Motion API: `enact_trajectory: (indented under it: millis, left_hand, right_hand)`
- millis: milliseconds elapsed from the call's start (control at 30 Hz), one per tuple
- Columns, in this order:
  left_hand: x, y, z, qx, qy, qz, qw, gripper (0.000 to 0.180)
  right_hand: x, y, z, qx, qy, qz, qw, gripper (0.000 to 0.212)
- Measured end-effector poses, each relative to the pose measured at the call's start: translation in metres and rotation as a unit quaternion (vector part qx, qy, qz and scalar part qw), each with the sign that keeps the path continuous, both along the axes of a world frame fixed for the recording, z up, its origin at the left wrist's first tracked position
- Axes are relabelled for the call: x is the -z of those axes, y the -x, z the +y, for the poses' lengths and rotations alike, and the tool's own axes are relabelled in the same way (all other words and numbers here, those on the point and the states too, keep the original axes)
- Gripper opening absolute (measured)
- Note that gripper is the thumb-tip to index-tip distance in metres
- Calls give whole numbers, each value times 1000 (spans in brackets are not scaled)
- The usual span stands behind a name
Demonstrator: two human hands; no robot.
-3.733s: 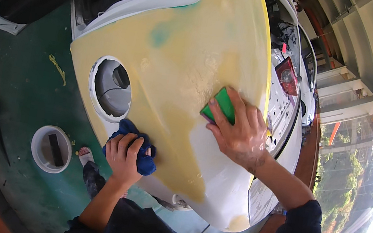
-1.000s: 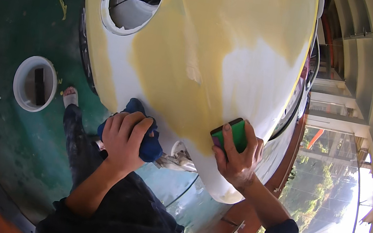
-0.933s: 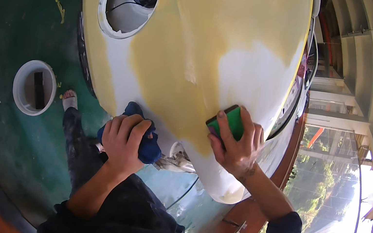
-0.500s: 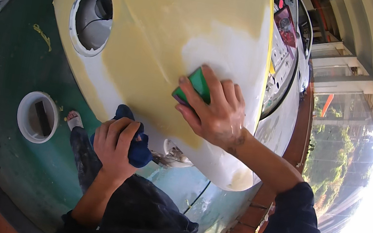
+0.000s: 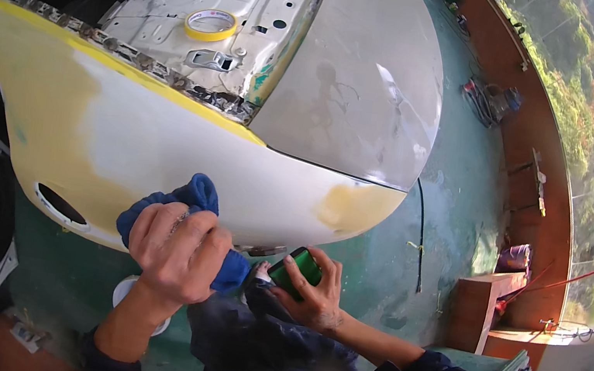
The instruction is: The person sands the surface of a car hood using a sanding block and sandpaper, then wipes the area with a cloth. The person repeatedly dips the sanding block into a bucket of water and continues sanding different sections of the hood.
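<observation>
My left hand (image 5: 180,252) is closed around a bunched blue cloth (image 5: 199,194). The cloth overlaps the lower edge of a white car body panel (image 5: 164,136) with yellowish patches; whether it presses on the surface I cannot tell. In my right hand (image 5: 319,295) is a green sanding block (image 5: 305,266), gripped between thumb and fingers. That block is off the panel, in front of my body and to the right of the cloth. An oval opening (image 5: 60,204) shows in the panel at the left.
A roll of yellow tape (image 5: 208,35) lies on bare white metal inside the car. Beyond the panel is a grey body panel (image 5: 354,77). My left forearm partly hides a white bucket (image 5: 126,289). A black cable (image 5: 422,234) and a wooden box (image 5: 470,313) are on the right.
My right hand has lifted the sanding block off the panel and drawn it back toward my body. My left hand still holds the cloth. The view has swung to the right.
</observation>
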State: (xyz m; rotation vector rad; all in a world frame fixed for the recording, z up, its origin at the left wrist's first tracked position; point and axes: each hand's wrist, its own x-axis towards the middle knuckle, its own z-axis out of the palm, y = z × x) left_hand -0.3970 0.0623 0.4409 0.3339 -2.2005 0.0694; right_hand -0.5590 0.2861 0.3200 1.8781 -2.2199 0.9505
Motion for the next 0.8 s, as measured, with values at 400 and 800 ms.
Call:
enact_trajectory:
  millis: [400, 800]
  left_hand:
    - [79, 308, 69, 386, 81, -78, 915, 9]
    - [87, 115, 8, 369, 141, -181, 901, 18]
  right_hand:
    - [11, -39, 73, 443, 81, -150, 880, 65]
    - [57, -100, 67, 557, 111, -265, 779, 67]
